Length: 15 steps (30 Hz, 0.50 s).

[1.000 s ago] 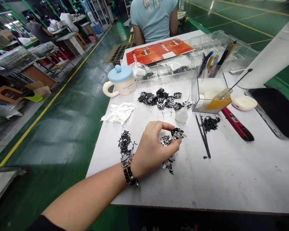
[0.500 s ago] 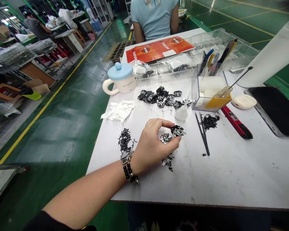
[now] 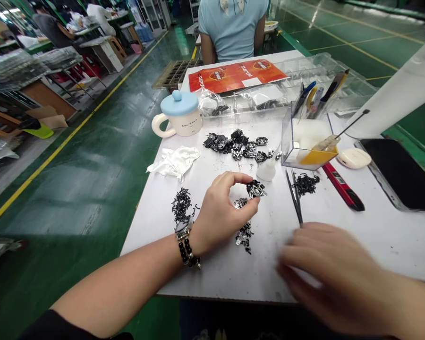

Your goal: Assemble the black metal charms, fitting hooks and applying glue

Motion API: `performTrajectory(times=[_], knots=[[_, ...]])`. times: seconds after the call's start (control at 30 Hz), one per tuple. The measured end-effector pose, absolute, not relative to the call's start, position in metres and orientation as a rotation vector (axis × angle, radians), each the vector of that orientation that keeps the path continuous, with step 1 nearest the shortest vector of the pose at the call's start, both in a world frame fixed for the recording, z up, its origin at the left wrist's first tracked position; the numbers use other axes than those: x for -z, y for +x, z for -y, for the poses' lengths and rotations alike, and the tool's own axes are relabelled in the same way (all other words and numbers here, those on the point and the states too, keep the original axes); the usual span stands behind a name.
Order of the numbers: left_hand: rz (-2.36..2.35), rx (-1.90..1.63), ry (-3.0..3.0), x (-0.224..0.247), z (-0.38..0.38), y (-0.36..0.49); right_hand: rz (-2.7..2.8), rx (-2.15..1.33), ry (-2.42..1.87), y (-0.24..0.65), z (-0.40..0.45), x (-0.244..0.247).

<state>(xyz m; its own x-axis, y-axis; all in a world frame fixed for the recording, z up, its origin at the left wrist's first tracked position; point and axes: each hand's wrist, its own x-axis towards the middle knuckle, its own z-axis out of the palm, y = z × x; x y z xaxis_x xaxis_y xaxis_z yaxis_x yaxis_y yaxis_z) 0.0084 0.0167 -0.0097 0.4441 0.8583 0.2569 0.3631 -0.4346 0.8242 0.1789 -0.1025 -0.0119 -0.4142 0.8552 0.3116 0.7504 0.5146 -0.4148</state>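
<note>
- You have a single camera worn on your head, looking forward and slanting down over the bench (image 3: 233, 278).
- Its wide view takes in the near edge of the bench low in frame and, at top centre, the back of a person (image 3: 230, 35) beyond the far end.
- It sits close above your work: your left hand (image 3: 217, 212) falls near mid-frame, your right hand (image 3: 326, 269) larger at lower right.
- On the left you see across the floor (image 3: 102, 151) into the distance.
</note>
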Motion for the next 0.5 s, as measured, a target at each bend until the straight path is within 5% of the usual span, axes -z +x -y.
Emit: performTrajectory(times=[0.27, 0.5], knots=[[-1.016, -0.938, 2.017, 0.009, -0.016, 0.008, 2.394, -0.090, -1.532, 0.142, 0.079, 0.039], [-0.986, -0.938, 1.941, 0.008, -0.017, 0.009, 2.347, -0.576, -1.440, 0.157, 0.073, 0.026]])
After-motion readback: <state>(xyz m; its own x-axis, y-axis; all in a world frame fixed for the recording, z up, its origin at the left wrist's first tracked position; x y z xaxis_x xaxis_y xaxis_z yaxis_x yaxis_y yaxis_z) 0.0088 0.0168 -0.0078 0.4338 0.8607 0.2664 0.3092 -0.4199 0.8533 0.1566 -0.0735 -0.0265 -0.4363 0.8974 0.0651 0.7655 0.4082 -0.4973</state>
